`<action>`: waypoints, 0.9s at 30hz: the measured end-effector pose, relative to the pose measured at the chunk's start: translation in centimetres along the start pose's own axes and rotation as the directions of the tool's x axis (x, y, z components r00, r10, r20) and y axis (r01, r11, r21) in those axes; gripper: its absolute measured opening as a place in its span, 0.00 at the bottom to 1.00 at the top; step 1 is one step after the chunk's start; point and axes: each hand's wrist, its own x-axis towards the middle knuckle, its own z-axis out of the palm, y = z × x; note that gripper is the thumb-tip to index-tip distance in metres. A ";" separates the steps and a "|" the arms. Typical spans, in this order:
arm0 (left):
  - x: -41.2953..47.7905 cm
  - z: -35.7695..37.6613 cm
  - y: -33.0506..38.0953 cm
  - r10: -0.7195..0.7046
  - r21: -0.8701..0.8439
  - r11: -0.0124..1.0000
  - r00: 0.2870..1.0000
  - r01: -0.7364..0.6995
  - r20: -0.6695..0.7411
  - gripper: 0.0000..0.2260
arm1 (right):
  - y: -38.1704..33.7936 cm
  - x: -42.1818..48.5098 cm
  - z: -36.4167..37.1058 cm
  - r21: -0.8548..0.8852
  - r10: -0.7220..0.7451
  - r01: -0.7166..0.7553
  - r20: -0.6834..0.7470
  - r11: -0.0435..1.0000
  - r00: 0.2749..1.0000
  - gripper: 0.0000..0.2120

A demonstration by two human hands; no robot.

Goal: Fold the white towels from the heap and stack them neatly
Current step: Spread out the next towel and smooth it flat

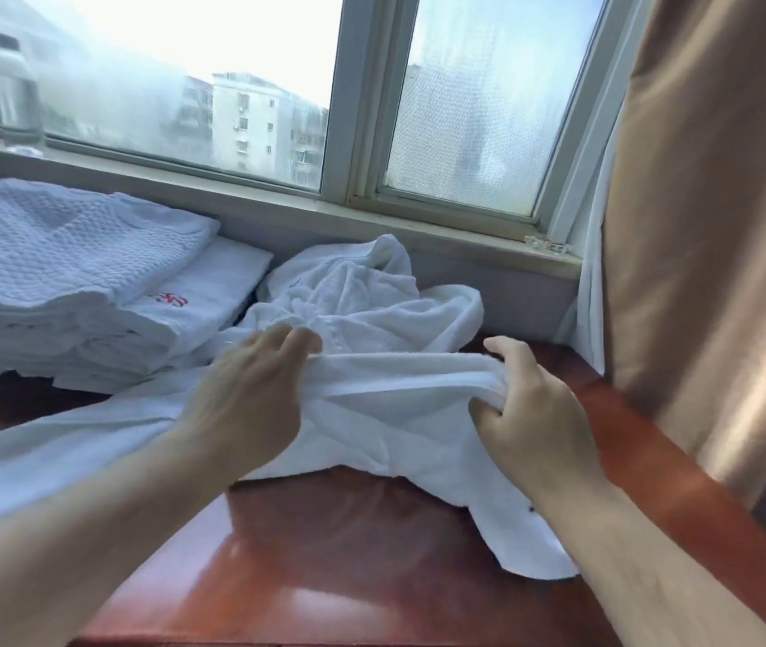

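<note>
A loose white towel (386,427) lies spread and rumpled across the reddish wooden table (348,553). My left hand (250,389) grips its bunched upper edge on the left, and my right hand (530,408) grips the same edge on the right, so the edge runs taut between them. Behind it a crumpled heap of white towels (362,287) rests against the wall under the window. At the far left stands a stack of folded white towels (59,291), one with a red embroidered mark (171,300).
A window sill (278,198) runs along the back, with a clear bottle (17,109) on it at the left. A tan curtain (708,226) hangs at the right, close to the table's edge. Bare glossy tabletop shows at the front.
</note>
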 end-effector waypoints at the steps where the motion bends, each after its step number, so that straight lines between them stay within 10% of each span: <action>1: 0.1 -0.4 -0.9 -0.054 0.021 0.998 0.998 0.054 -0.026 0.20 | 0.2 0.9 -0.5 -0.005 0.033 -0.033 -0.026 0.999 0.999 0.21; 8: -0.2 -2.8 -6.1 -0.423 -0.249 0.869 0.903 0.429 0.078 0.10 | -1.6 4.0 -3.1 0.085 0.017 -0.032 0.173 0.996 0.985 0.09; 15: -0.5 -11.7 -2.2 0.005 -0.023 1.000 0.993 -0.002 0.117 0.10 | -4.4 2.6 -7.7 0.042 -0.127 0.120 0.300 0.992 0.945 0.12; 27: 3.2 -21.2 2.4 0.220 0.029 0.975 0.941 -0.220 -0.258 0.16 | -8.3 2.9 -15.4 0.302 -0.135 0.159 -0.101 0.940 0.986 0.07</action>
